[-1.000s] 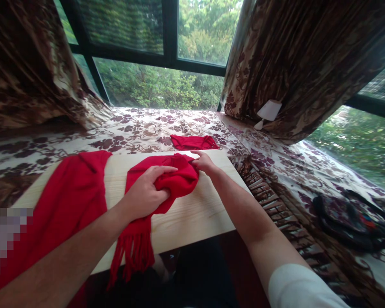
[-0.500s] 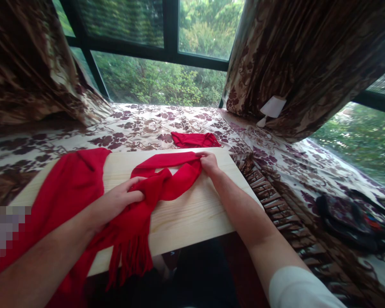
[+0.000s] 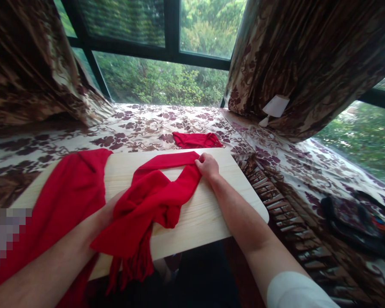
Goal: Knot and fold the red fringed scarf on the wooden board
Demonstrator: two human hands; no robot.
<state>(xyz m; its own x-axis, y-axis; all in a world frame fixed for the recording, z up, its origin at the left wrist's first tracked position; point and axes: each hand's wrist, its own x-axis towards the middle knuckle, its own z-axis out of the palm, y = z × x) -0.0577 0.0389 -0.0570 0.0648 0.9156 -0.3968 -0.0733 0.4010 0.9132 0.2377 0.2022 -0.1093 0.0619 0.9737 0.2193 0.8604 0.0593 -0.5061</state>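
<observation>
A red fringed scarf (image 3: 150,196) lies bunched across a pale wooden board (image 3: 199,218). My right hand (image 3: 207,164) is closed on the scarf's fold near the board's far edge. My left hand (image 3: 107,211) sits under the scarf's near part, mostly covered by the cloth, so its fingers do not show. The scarf's fringe (image 3: 131,261) hangs over the board's near edge.
A second red cloth (image 3: 67,192) drapes over the board's left end. A small folded red piece (image 3: 195,140) lies beyond the board on the floral bedspread (image 3: 141,126). A dark patterned bag (image 3: 356,218) sits at right. Curtains and windows stand behind.
My left hand has drawn the scarf toward me and slid under it, so the cloth now covers the hand. My right hand stays on the far fold.
</observation>
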